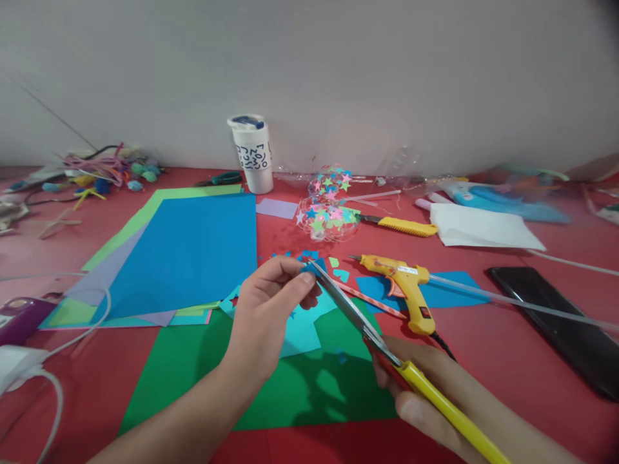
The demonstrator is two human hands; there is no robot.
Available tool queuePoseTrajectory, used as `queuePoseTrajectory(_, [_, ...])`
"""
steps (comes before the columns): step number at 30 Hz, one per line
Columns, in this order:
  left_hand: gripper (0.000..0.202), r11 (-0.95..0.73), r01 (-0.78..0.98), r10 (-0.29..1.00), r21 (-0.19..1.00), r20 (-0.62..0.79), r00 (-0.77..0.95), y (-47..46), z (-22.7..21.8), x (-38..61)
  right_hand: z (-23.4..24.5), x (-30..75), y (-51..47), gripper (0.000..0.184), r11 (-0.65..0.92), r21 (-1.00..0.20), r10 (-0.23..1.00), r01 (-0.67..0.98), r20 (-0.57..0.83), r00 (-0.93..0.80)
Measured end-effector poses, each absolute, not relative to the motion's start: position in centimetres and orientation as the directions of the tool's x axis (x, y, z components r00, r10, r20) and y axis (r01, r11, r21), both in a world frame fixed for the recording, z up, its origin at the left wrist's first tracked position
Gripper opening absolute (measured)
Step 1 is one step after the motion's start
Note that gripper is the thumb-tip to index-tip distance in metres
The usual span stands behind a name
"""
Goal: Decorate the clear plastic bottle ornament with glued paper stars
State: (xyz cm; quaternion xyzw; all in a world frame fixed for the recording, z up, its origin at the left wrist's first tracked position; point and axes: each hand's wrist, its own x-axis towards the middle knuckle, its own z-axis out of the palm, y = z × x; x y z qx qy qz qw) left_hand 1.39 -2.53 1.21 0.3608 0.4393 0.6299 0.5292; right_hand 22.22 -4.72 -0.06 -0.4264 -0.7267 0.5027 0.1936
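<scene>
Between the thumb and fingers of my left hand [264, 316] is pinched a small piece of blue paper [313, 267]. My right hand [425, 380] is closed around scissors [360, 319] with yellow handles. Their blades point up and left, with the tips at the blue piece by my left fingertips. Under both hands lie a green sheet [193, 380] and a cut turquoise sheet [302, 335]. Small blue scraps [290, 254] are scattered just behind my left hand. How far the blades are parted is hard to make out.
A yellow glue gun [409, 283] lies to the right, near a black phone [546, 322]. Behind are a yellow cutter knife [406, 225], star-covered rings [329, 212] and a white tumbler [252, 158]. Stacked coloured paper [193, 258] lies left; a white cable [58, 393] curls nearby.
</scene>
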Motion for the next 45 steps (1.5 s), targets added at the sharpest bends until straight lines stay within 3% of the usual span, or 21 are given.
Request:
queuePoseTrajectory(24, [0.012,-0.060,-0.338,0.986,0.939,0.003,-0.166,-2.54,0.95,1.49,0.25,21.75,-4.50,0.050,0.243,-0.823,0.861,0.513,-0.059,-0.505])
queuePoseTrajectory(38, [0.010,-0.012,-0.353,0.987,0.936,-0.046,-0.156,-2.52,1.28,1.57,0.35,21.53,-4.55,0.045,0.139,-0.912,0.840,0.385,-0.097,-0.534])
queuePoseTrajectory(45, [0.008,0.002,-0.334,0.984,0.943,-0.061,-0.165,-2.49,1.25,1.42,0.10,21.88,-4.84,0.043,0.167,-0.890,0.856,0.425,-0.083,-0.510])
